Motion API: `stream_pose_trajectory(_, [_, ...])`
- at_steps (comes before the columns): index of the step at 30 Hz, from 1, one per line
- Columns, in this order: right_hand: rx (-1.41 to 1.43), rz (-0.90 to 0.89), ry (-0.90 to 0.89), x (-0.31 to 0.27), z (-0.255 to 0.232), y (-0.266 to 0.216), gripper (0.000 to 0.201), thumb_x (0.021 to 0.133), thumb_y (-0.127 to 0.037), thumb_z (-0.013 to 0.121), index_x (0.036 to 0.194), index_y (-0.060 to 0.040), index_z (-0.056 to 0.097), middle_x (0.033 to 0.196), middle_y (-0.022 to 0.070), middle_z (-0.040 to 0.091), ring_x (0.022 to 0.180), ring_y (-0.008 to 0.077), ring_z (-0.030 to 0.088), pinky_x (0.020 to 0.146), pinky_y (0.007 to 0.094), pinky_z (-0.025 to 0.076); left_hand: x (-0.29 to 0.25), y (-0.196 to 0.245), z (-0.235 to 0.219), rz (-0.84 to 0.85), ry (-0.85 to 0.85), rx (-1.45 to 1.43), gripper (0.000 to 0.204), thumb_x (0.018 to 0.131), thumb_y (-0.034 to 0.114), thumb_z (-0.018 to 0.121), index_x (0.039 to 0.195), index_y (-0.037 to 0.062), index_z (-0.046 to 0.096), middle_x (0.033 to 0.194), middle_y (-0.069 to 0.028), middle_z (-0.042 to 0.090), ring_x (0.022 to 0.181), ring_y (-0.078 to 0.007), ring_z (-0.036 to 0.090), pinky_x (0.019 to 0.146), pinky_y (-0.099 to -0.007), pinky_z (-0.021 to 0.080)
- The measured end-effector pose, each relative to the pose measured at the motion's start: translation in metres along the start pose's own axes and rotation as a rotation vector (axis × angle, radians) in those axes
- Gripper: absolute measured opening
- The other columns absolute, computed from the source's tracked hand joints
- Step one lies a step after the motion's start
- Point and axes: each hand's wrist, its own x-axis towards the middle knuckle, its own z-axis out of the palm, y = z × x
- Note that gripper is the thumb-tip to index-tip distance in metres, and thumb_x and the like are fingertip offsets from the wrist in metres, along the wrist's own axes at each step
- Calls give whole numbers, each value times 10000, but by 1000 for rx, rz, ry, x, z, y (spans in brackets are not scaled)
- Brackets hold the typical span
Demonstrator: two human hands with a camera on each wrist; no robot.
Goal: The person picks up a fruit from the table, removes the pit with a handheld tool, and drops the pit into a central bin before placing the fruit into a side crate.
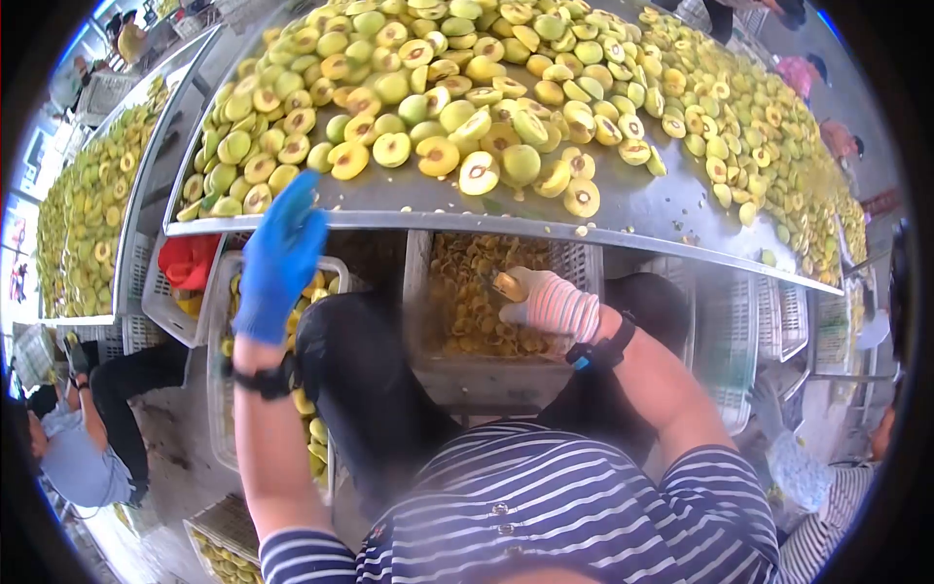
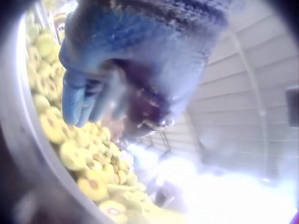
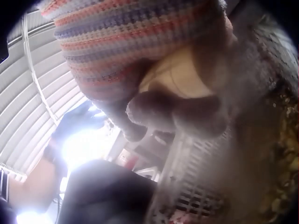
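Note:
In the head view my left hand (image 1: 282,258), in a blue glove, is over the near-left edge of the metal table (image 1: 389,226). Its fingers extend toward the halved yellow-green stone fruit (image 1: 347,159), and nothing shows in its grasp. My right hand (image 1: 553,302), in a striped knit glove, is lower, above a crate (image 1: 418,263) of brownish-yellow scraps (image 1: 477,326). Its fingers curl around a smooth tan, handle-like piece (image 3: 182,74), which pokes out past the thumb side. The far end of that piece is hidden.
A large heap of fruit halves (image 1: 525,122) covers the tabletop, some showing brown stones. Beside my left knee stands a pale tub (image 1: 222,389) with fruit. A red cloth (image 1: 187,261) lies in a crate at left. A seated person (image 1: 83,462) works beyond; more crates (image 1: 730,341) stand at right.

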Motion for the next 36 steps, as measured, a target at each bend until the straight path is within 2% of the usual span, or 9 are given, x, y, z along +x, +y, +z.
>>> stream_pose_trajectory(8, [291, -54, 146, -18, -17, 9, 422, 805, -266, 723, 1108, -16, 568, 908, 245, 663, 879, 414, 650, 757, 440, 509, 138, -65, 161, 277, -282, 829, 528, 806, 248, 725, 1274, 48, 585, 930, -173, 698, 835, -231, 682, 765, -347, 533])
stream_pose_trajectory(10, [294, -53, 172, -22, -15, 16, 424, 802, -271, 723, 1107, -19, 570, 911, 245, 664, 871, 407, 656, 762, 436, 512, 148, -60, 158, -82, -448, 590, 595, 731, 351, 749, 1232, 66, 602, 1050, -204, 694, 947, -359, 676, 840, -410, 524])
stream_pose_trajectory(15, [445, -73, 269, -38, -21, 3, 491, 804, -301, 739, 1193, -49, 576, 990, 227, 681, 932, 411, 649, 793, 414, 523, 76, 5, 142, -327, -361, -418, 265, 797, 127, 713, 999, 0, 596, 894, -48, 637, 808, -130, 617, 729, -268, 510])
stream_pose_trajectory(18, [431, -181, 369, -44, -24, -18, 486, 813, -299, 736, 1202, -56, 575, 1007, 212, 684, 957, 398, 650, 809, 410, 522, 29, 32, 152, -273, -318, -657, 303, 897, 163, 651, 1135, -17, 605, 1004, -88, 667, 917, -153, 640, 802, -265, 516])
stream_pose_trajectory(22, [343, -247, 372, -30, -8, -21, 422, 831, -279, 698, 1172, -54, 590, 1036, 209, 680, 989, 393, 644, 831, 424, 516, -13, 32, 176, 72, -268, -690, 319, 978, 161, 553, 1238, -25, 565, 1106, -99, 658, 1030, -199, 643, 890, -315, 534])
stream_pose_trajectory(24, [320, -237, 336, -27, -4, -20, 398, 833, -284, 678, 1133, -37, 591, 1025, 215, 677, 991, 398, 640, 834, 438, 515, -23, 44, 185, 92, -184, -717, 311, 1007, 150, 505, 1260, -26, 547, 1142, -102, 648, 1074, -223, 637, 928, -345, 538])
stream_pose_trajectory(25, [317, -239, 340, -28, -4, -19, 394, 835, -284, 674, 1127, -33, 590, 1021, 218, 676, 991, 399, 639, 833, 440, 515, -23, 47, 183, -81, -204, -934, 296, 1028, 128, 458, 1268, -30, 531, 1186, -105, 631, 1094, -244, 638, 947, -367, 543])
stream_pose_trajectory(28, [317, -223, 396, -29, -2, -17, 372, 840, -262, 655, 1111, -17, 585, 996, 236, 673, 971, 415, 638, 816, 448, 520, -21, 46, 180, 102, -238, -518, 415, 1059, 246, 393, 1327, -57, 485, 1281, -200, 584, 1155, -301, 602, 995, -420, 506])
stream_pose_trajectory(36, [117, 113, 204, -9, -22, -30, 384, 848, -232, 688, 1169, -53, 575, 1037, 179, 681, 987, 351, 651, 837, 418, 527, -9, 27, 194, 56, -113, -521, 376, 1057, 274, 426, 1151, -42, 607, 1029, -119, 683, 900, -189, 665, 804, -317, 552])
